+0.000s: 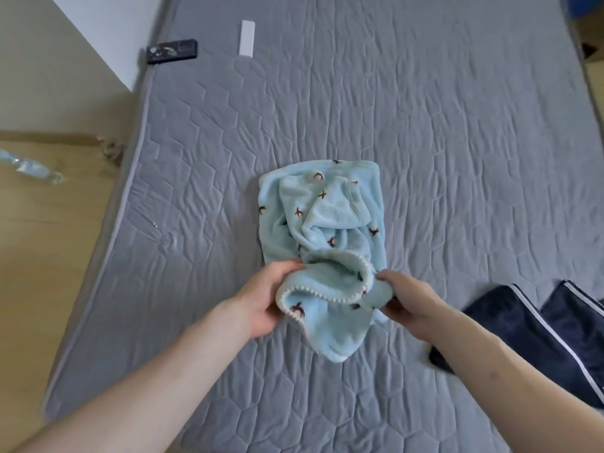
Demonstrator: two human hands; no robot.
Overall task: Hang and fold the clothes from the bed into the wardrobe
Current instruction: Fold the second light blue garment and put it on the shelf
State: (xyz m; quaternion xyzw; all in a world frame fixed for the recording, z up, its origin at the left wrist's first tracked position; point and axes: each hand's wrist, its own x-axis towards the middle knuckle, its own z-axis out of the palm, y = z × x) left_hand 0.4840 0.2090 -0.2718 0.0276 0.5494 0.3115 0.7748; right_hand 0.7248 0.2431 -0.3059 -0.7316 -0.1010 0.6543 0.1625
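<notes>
A light blue fleece garment (327,217) with small dark bird prints and a white scalloped trim lies partly folded in the middle of the grey quilted bed (425,109). Its near end is lifted off the mattress. My left hand (266,300) grips the trimmed edge on the left side. My right hand (408,305) pinches the same end on the right side. A dark navy garment (536,328) with white stripes lies on the bed at the right, partly under my right forearm.
A white remote (246,38) and a black patterned case (171,51) lie near the bed's far left corner. A clear plastic bottle (31,167) lies on the wooden floor (49,240) at the left. A white wall panel (108,34) stands beyond.
</notes>
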